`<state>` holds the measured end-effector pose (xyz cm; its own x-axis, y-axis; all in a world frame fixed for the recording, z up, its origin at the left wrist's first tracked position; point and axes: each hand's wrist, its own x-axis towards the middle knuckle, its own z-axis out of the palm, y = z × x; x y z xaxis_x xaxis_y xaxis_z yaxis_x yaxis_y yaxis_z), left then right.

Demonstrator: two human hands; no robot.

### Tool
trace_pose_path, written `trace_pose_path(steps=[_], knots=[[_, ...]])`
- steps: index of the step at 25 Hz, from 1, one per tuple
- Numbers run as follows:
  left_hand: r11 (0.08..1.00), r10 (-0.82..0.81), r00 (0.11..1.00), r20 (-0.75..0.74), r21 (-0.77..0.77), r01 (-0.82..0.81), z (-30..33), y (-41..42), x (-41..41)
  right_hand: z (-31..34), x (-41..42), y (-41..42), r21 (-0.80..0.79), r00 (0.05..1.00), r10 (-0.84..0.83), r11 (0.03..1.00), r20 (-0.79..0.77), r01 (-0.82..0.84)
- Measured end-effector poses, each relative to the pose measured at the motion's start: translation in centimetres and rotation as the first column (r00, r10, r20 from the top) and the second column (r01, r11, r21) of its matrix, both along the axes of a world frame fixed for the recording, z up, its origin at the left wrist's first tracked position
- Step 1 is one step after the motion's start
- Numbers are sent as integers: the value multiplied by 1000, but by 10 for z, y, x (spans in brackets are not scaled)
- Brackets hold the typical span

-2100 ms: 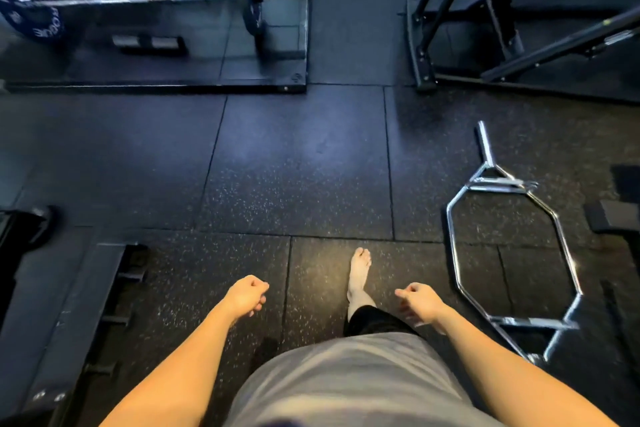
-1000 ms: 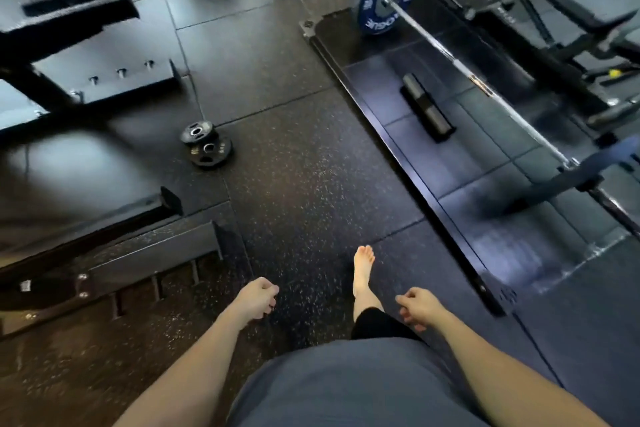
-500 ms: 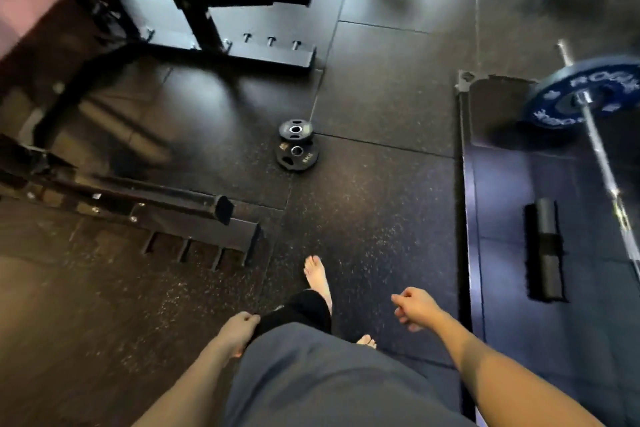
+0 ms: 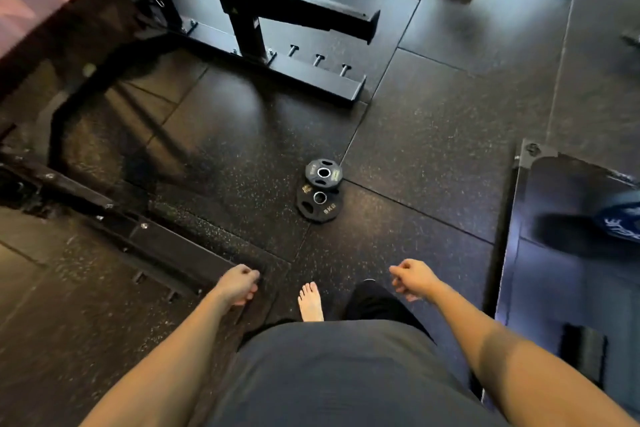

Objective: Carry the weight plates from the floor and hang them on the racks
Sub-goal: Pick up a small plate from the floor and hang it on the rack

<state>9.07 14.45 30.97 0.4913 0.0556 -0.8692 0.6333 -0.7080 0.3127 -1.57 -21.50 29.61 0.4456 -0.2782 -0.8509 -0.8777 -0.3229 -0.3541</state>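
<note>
Two small weight plates lay flat on the floor, the smaller overlapping the far edge of the 5KG one, so the pair ran near to far with bores facing up. They sat ahead of you, between both hands and well apart from each, roughly equidistant. Your left hand and right hand hung loosely curled, holding nothing. The rack base with upright pegs stood farther off, beyond the plates.
</note>
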Motion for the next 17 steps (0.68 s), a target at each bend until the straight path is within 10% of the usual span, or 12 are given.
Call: trace_pose_path(steps=[12,17], knots=[[930,366,917,-157,29,-366,-39,-170,170,-49,342,-150,76,984,177,982,-24,-175],[864,501,829,-250,78,-498,-151,-232,227,-175,456,-166,104,984,169,981,-60,-162]])
